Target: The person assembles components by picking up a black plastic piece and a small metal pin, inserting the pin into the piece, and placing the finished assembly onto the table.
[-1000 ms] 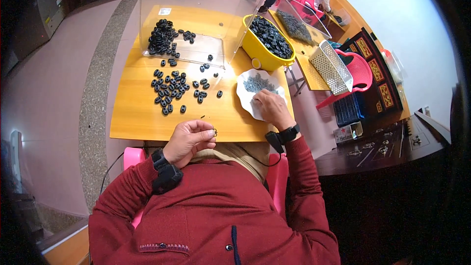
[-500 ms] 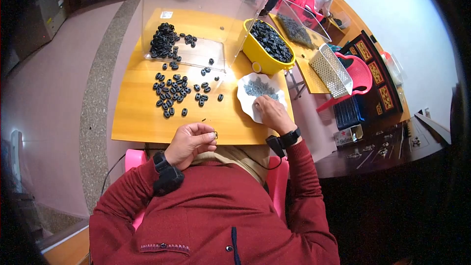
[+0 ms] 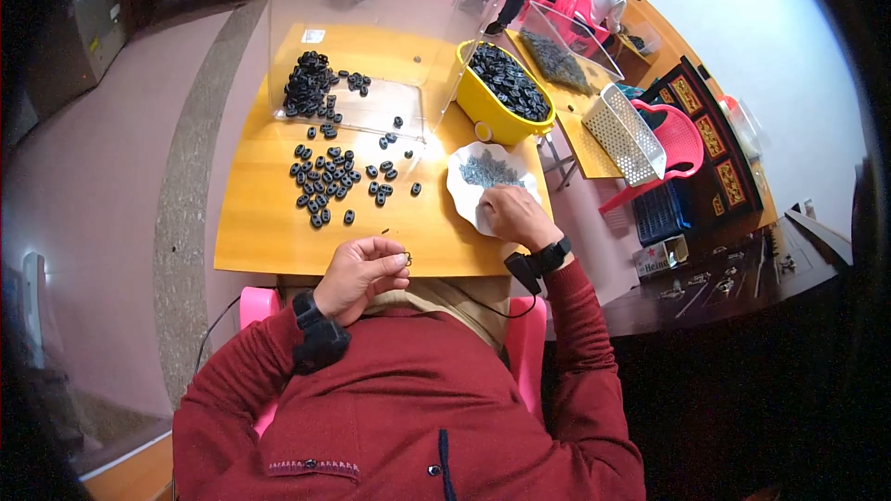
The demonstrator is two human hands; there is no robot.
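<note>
Left hand (image 3: 357, 271) pinching small dark part (image 3: 406, 260) at table (image 3: 260, 232) near edge. Right hand (image 3: 513, 214) curling fingertips into white dish (image 3: 464, 187) of grey bits (image 3: 490, 170) (right of part), nearer hand.

The left hand (image 3: 360, 274) now pinches a small black ring (image 3: 406, 259).

The table (image 3: 269, 223) has a smooth, satin yellow wood-look top. At twelve o'clock stands a clear glossy plastic box (image 3: 390, 28); the tub (image 3: 483, 111) at one o'clock is shiny yellow plastic. The black rings (image 3: 329, 181) look matt, and the sleeves (image 3: 575, 343) are soft red cloth.
</note>
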